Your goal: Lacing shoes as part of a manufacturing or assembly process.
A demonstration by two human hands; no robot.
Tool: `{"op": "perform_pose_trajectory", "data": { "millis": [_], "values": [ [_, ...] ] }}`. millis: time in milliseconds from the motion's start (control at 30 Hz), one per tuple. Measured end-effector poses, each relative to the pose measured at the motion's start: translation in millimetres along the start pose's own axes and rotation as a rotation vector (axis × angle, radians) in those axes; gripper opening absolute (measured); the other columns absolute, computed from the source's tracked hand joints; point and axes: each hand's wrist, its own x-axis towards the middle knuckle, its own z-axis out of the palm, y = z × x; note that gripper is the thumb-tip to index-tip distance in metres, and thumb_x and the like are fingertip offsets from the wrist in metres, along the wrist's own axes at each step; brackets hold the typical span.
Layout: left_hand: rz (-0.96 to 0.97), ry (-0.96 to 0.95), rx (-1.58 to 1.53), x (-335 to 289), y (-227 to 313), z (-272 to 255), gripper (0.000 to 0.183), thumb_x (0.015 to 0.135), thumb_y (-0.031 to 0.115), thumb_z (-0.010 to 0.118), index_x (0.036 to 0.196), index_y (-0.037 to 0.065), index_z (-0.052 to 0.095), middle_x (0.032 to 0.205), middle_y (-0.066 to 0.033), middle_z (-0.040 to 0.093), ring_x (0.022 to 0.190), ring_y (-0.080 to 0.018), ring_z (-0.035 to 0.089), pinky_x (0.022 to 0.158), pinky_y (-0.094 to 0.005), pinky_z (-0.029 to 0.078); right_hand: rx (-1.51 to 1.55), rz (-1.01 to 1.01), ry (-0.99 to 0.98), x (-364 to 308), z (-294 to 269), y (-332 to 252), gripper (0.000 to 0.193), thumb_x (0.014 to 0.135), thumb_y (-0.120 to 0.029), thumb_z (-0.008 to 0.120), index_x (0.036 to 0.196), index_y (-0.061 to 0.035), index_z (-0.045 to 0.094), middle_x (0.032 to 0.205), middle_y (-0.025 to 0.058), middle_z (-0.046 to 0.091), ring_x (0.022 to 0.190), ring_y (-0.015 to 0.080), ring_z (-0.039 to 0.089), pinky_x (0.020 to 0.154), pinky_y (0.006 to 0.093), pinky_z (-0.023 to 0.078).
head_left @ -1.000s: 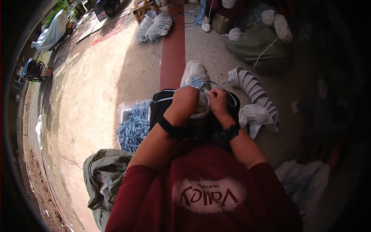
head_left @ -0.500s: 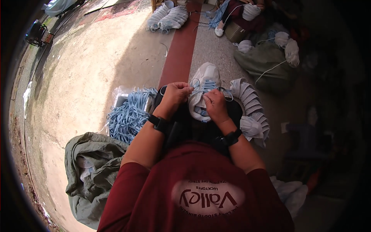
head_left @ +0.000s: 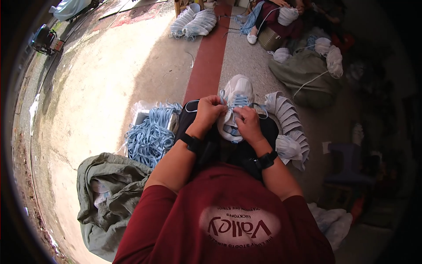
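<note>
A white sneaker (head_left: 238, 86) rests between my knees, toe pointing away from me, with light blue shoelaces (head_left: 240, 100) crossed over its tongue. My left hand (head_left: 209, 112) is at the shoe's left side, thumb and fingers pinched on a lace; a loop of lace hangs out to the left of it. On the right of the opening, my right hand (head_left: 249, 122) pinches at the lace too, its fingertips close to the left hand's. The fingers partly cover the laces between them.
A box heaped with blue laces (head_left: 150, 138) stands left of my knees, a green cloth sack (head_left: 105, 193) nearer me. Stacked white shoe uppers (head_left: 288, 116) curve along my right. Ahead are another green sack (head_left: 303, 75), a bundle of uppers (head_left: 193, 23) and a seated person (head_left: 281, 26).
My two hands have drawn closer together over the shoe, the left one moving inward to the right. The whole view has shifted slightly.
</note>
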Motion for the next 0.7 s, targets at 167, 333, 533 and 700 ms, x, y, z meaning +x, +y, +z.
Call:
{"op": "perform_pose_trajectory", "data": {
  "millis": [167, 333, 533, 700],
  "values": [
    [0.15, 0.126, 0.505, -8.4, -20.4, 9.7, 0.006, 0.071, 0.0, 0.065, 0.073, 0.001, 0.06, 0.068, -0.0005, 0.062, 0.061, -0.0056, 0.054, 0.057, -0.0218, 0.045, 0.018, -0.002, 0.012, -12.1, 3.9, 0.9, 0.029, 0.062, -0.008, 0.068, 0.09, -0.0042, 0.063, 0.074, 0.0116, 0.055, 0.072, 0.0314, 0.052, 0.07, 0.0392, 0.041],
    [0.189, 0.202, 0.708, -25.5, -19.1, 17.8, 0.013, 0.07, 0.014, 0.068, 0.074, 0.001, 0.064, 0.075, -0.0119, 0.065, 0.066, -0.0196, 0.064, 0.064, -0.0294, 0.05, -0.005, -0.033, 0.059, -23.7, 3.5, -2.6, 0.018, 0.069, -0.005, 0.057, 0.086, -0.0023, 0.064, 0.077, 0.017, 0.057, 0.074, 0.035, 0.054, 0.069, 0.0426, 0.04],
    [0.484, 0.029, 1.125, -35.3, -6.2, 20.7, 0.018, 0.072, 0.021, 0.061, 0.077, 0.005, 0.065, 0.08, -0.0175, 0.062, 0.077, -0.0339, 0.061, 0.07, -0.0418, 0.049, -0.03, -0.077, 0.074, -14.1, 16.5, 9.3, 0.018, 0.068, -0.006, 0.058, 0.084, -0.0019, 0.063, 0.078, 0.0174, 0.055, 0.076, 0.035, 0.053, 0.069, 0.043, 0.04],
    [0.297, 0.03, 0.974, -21.6, -6.3, 9.3, 0.022, 0.072, 0.019, 0.065, 0.085, 0.002, 0.066, 0.075, -0.0125, 0.063, 0.071, -0.0227, 0.062, 0.065, -0.0333, 0.049, -0.271, -0.041, 0.068, -2.5, 25.7, -1.0, 0.012, 0.064, -0.013, 0.062, 0.072, -0.0041, 0.063, 0.076, 0.0164, 0.055, 0.075, 0.0337, 0.053, 0.067, 0.0439, 0.04]
  ]
}}
